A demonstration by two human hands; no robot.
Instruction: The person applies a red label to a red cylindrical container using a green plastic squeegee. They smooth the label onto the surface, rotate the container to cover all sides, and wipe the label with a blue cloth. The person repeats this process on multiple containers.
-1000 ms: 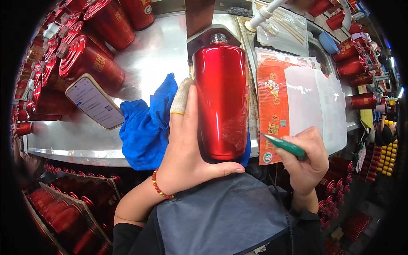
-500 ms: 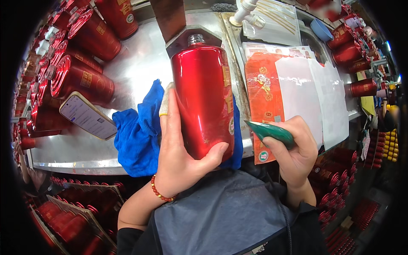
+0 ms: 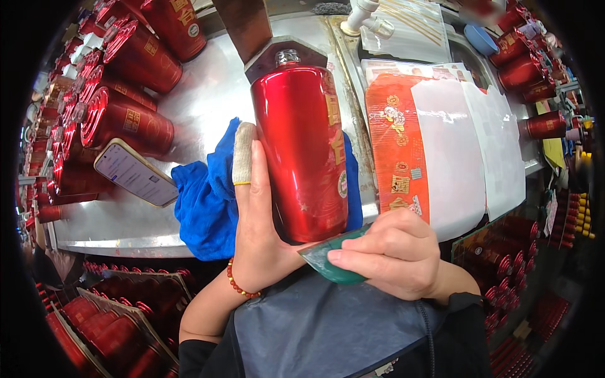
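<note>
A glossy red bottle (image 3: 299, 151) with a bare threaded glass neck lies in front of me, neck away, gold characters along its right side. My left hand (image 3: 255, 211) supports its left side and base. Its fingers stretch along the bottle, one in a pale finger cot (image 3: 244, 157); the thumb is mostly hidden. My right hand (image 3: 403, 255) pinches a flat green scraper (image 3: 340, 261), with the scraper's edge close to the bottle's base and my left thumb. Whether it touches either, I cannot tell. A blue cloth (image 3: 205, 211) lies beneath and left of the bottle.
A phone (image 3: 135, 173) leans near several red bottles (image 3: 129, 120) on the left of the metal table (image 3: 120, 230). Red printed sheets (image 3: 394, 138) and white sheets (image 3: 447, 157) lie right. A white tap (image 3: 362, 19) and a blue bowl (image 3: 480, 41) are at the back.
My right hand has brought the scraper left and nearer to me, from above the sheets to the bottle's base. My left thumb has moved down off the bottle's front.
</note>
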